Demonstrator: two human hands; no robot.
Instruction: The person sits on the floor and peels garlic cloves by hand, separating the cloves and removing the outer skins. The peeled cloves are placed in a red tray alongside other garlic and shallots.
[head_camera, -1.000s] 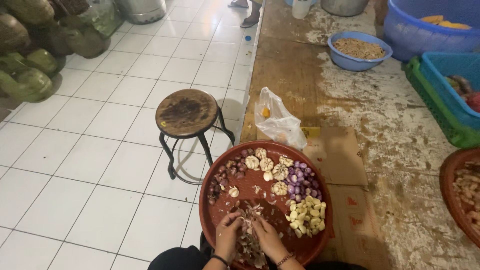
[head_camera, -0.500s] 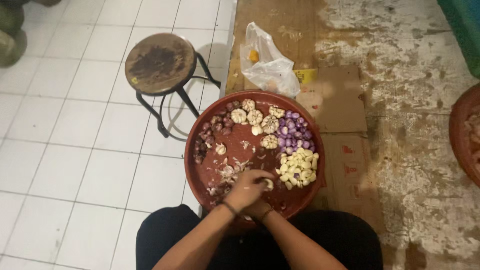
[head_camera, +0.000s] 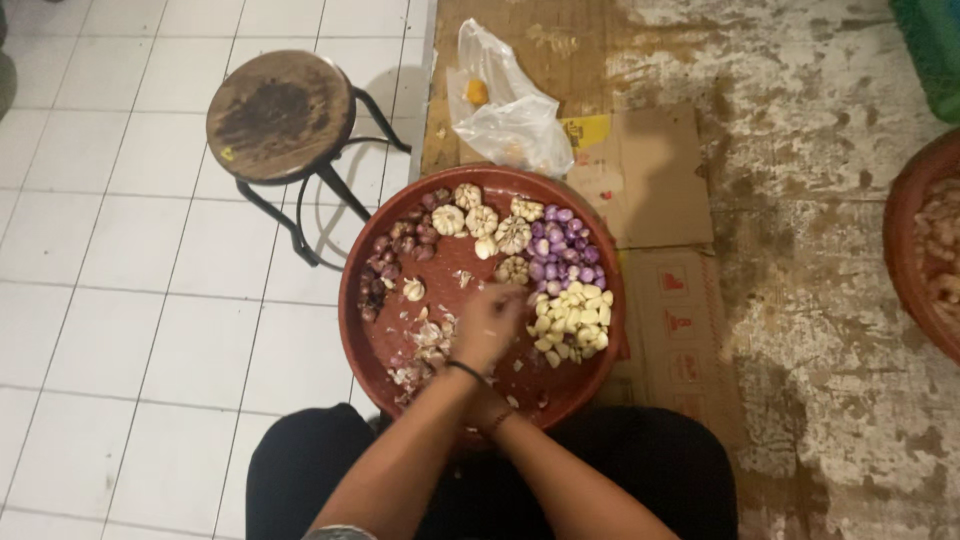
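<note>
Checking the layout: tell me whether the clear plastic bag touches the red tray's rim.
Touching. The head view shows the plastic bag lying against the far rim of the red tray, its lower edge overlapping the rim with no gap.

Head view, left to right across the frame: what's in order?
Round wooden stool → unpeeled shallots on the red tray → peeled garlic cloves → flattened cardboard → second red tray at the right edge.

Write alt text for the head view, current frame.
A seated person's two hands meet over a round red tray holding whole garlic bulbs, peeled garlic cloves, purple peeled shallots, unpeeled shallots and skins. Beyond the tray are a clear plastic bag and a round stool.
</note>
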